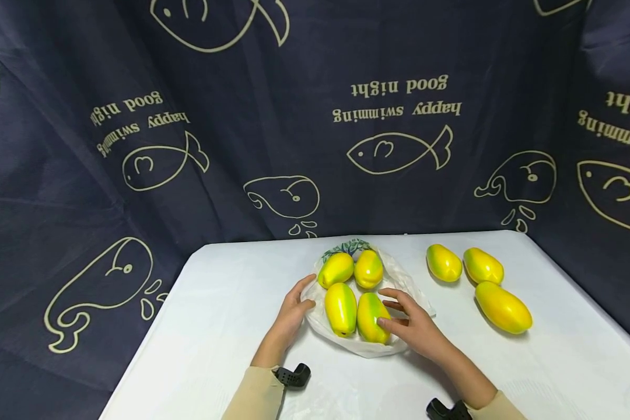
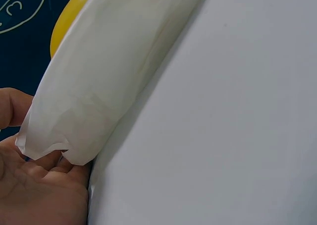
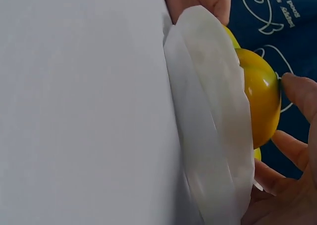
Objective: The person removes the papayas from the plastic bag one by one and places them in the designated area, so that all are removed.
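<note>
A round, crinkled white plastic wrap (image 1: pixel 364 349) with a leafy green print at its far edge holds several yellow-green mangoes. My right hand (image 1: pixel 412 324) is at the near right mango (image 1: pixel 371 318), its thumb and a finger at opposite sides of the fruit. The right wrist view shows that mango (image 3: pixel 262 101) standing above the wrap's edge, with the right hand's fingers (image 3: pixel 292 148) around it. At the wrap's left side my left hand (image 1: pixel 291 315) touches the rim with fingers fairly straight. Plastic hides some of those fingertips in the left wrist view.
Three more mangoes lie to the right on the white table: one at the back (image 1: pixel 444 263), one beside it (image 1: pixel 483 266) and a larger one nearer (image 1: pixel 503 307). A dark blue curtain (image 1: pixel 294 116) with fish drawings hangs behind the table.
</note>
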`<state>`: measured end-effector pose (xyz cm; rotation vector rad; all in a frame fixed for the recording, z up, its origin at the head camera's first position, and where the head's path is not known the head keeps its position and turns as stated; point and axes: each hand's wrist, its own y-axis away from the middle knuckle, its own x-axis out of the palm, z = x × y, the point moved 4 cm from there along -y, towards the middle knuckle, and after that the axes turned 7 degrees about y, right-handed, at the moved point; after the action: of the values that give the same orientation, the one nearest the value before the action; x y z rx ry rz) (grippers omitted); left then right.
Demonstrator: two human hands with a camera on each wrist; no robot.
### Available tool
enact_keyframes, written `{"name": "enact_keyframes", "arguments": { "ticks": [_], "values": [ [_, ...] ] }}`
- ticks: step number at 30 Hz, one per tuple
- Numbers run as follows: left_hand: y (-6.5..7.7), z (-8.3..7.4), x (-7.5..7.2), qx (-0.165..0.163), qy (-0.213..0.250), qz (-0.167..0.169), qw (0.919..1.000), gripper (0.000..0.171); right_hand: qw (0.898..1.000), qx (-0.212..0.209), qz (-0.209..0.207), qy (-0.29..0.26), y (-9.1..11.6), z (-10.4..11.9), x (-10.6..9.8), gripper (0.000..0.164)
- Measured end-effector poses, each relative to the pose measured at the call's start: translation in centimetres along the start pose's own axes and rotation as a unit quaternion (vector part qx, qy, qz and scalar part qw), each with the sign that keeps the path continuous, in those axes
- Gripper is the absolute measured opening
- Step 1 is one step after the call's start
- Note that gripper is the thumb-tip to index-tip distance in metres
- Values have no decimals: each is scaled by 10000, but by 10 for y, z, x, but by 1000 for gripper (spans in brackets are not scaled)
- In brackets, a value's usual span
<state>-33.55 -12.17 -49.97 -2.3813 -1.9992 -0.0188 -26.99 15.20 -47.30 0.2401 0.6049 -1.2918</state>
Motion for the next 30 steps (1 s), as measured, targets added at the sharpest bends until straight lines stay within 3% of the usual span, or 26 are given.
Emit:
{"name": "enact_keyframes", "arguments": {
  "ticks": [9, 18, 30],
  "values": [
    [-2, 0, -1, 43, 60, 7, 10000, 68, 9991, -153, 180, 341, -1, 3, 10, 72],
    [-1, 2, -3, 83, 66, 12, 9999, 68, 9955, -243, 232, 883, 1, 3, 16, 69],
    [-1, 2, -1, 39, 46, 28, 10000, 68, 9972, -324, 79, 664, 3, 2, 13, 70]
  ]
}}
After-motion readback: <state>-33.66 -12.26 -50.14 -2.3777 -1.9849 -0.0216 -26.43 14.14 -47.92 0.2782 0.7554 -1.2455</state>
